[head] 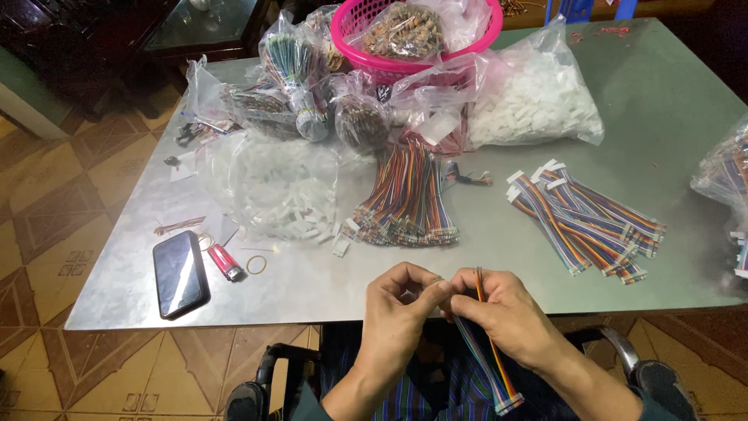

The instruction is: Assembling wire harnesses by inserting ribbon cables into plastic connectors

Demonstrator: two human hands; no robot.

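My left hand [397, 308] and my right hand [502, 312] meet at the near edge of a grey metal table [670, 101]. Together they pinch a multicoloured ribbon wire strand [487, 355] whose white connector end hangs down towards my lap. The fingertips touch at the wire's upper end. Just beyond my hands lies a loose bundle of rainbow wires [405, 199], and to its right a stack of finished ribbon cables with white connectors [584, 218].
A clear bag of small white connectors [284, 195] lies left of centre; a bigger bag of white parts [538, 105] and a pink basket [413, 31] sit behind. A black phone [180, 273], a pink lighter [225, 262] and a rubber band [256, 264] rest near left.
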